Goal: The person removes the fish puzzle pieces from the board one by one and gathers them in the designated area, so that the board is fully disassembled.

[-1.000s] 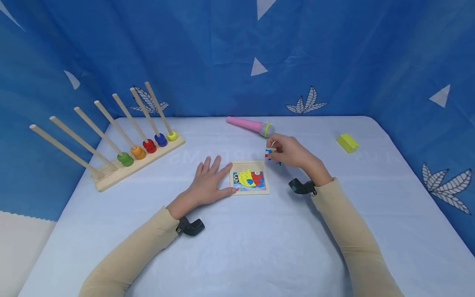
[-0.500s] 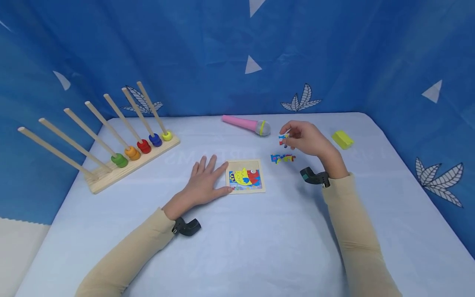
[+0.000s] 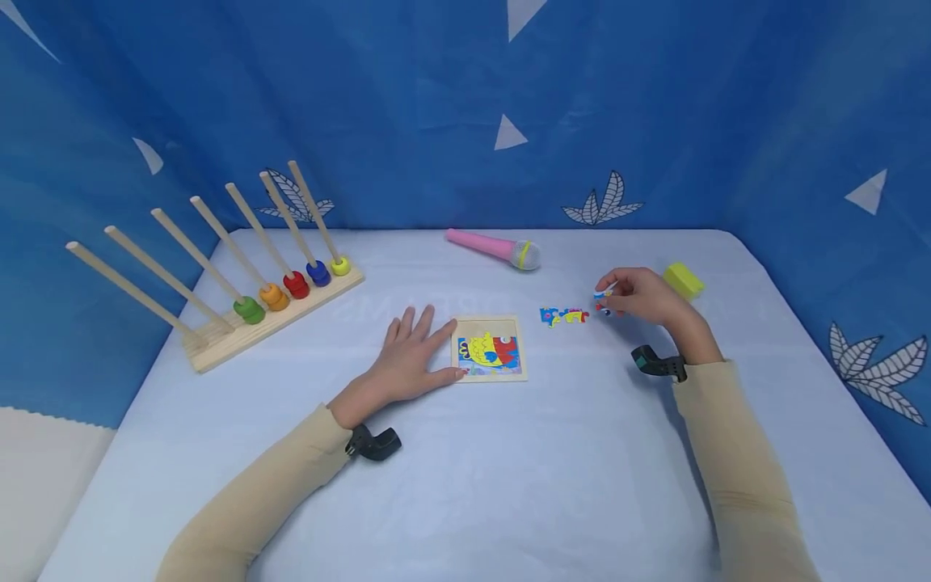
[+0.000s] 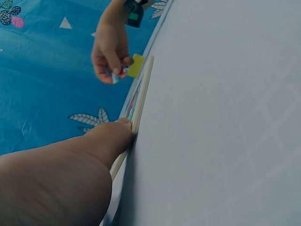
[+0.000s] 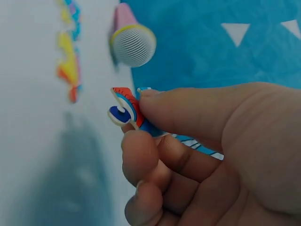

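My right hand (image 3: 643, 295) pinches a puzzle piece (image 5: 126, 108) between thumb and fingers, held above the table. Red, white and blue print with an eye shows on that piece in the right wrist view. Left of it, two puzzle pieces (image 3: 564, 316) in blue, yellow and red lie side by side on the table. My left hand (image 3: 404, 362) lies with fingers spread beside a small wooden puzzle tray (image 3: 489, 322), its thumb and index finger at the left edge. Inside the tray is a yellow and red fish picture; the upper strip is bare wood.
A wooden rack (image 3: 272, 323) with upright pegs and coloured beads stands at the left. Behind the tray lies a pink toy microphone (image 3: 494, 247). A yellow-green block (image 3: 684, 280) sits just beyond my right hand. Blue curtain (image 3: 465, 113) borders the table's back.
My right hand has moved rightward from near the tray, carrying its puzzle piece. The two loose pieces on the table have come into full view. My left hand has stayed at the tray.
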Motion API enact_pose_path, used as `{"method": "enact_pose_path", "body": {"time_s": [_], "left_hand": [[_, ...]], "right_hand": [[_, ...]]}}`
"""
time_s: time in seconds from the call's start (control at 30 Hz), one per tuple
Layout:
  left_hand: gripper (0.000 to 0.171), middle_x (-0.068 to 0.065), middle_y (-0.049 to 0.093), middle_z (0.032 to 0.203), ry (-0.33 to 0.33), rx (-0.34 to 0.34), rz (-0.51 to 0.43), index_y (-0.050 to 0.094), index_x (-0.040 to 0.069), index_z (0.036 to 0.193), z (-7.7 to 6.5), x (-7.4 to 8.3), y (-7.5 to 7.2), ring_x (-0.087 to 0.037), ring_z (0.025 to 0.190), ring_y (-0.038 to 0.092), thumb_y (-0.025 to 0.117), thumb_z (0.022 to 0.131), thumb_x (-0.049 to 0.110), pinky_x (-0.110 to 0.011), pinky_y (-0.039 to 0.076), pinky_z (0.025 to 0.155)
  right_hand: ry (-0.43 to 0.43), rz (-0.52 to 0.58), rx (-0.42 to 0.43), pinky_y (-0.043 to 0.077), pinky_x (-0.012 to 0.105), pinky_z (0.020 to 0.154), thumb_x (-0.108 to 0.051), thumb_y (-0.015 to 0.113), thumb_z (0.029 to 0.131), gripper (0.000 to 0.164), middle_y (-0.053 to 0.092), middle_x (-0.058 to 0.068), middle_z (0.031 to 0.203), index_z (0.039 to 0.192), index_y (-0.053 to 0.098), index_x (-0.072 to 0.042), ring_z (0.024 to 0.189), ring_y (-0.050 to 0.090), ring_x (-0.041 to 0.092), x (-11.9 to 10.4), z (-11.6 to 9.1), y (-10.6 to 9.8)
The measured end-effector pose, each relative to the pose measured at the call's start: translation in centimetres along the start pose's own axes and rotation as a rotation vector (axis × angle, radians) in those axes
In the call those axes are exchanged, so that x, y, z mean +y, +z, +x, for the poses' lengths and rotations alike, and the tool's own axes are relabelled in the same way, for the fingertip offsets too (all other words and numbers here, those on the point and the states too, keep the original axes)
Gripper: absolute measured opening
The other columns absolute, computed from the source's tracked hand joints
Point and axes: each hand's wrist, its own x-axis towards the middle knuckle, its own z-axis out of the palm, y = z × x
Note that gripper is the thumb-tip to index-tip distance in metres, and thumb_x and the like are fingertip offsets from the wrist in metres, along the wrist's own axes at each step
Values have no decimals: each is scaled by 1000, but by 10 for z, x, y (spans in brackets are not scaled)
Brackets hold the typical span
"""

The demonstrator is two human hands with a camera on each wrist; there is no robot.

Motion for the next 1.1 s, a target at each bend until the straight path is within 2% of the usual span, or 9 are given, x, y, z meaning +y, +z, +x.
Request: {"method": "enact_pose_path", "body": {"time_s": [0.13,0.27,0.43,0.57,0.9,1.1], "left_hand": [[87,-19,8,172,-2,-7,4,30,22,162,2,0,-1,-49,158,-4,62,92,61,-68,3,124],[87,-19,7,172,2,-15,10,29,23,163,4,2,-1,-48,158,-4,61,92,62,-68,3,124],[88,-18,7,173,-16,-22,12,28,24,163,3,2,-2,-48,158,-4,63,91,62,-68,3,124],[88,-17,6,173,-23,-29,15,28,25,163,2,0,-1,-47,158,-4,62,91,63,-67,3,125],[87,-19,7,173,-20,-21,10,28,24,163,2,0,-3,-48,158,-4,62,92,61,-68,3,124],[88,-18,7,173,-27,-29,7,28,25,163,0,2,-2,-47,158,-4,62,91,63,-67,2,125]], "right_hand": [[12,16,-38,50,27,66,-14,67,98,25,60,6,85,119,65,-1,75,61,20,13,7,6],[9,7,-23,50,26,65,-11,66,97,25,58,9,87,119,66,0,72,61,19,20,8,11],[13,-33,-11,49,27,67,-15,70,95,28,59,12,95,119,68,-1,73,60,19,19,11,14],[27,-57,-19,47,30,69,-14,70,95,27,60,12,95,119,69,-2,74,59,20,17,11,16],[65,-124,0,44,34,76,-17,66,97,25,60,15,102,119,68,-4,95,51,30,11,11,19],[38,-122,9,43,33,74,-15,67,96,23,61,14,98,116,69,-3,93,51,29,14,10,22]]}}
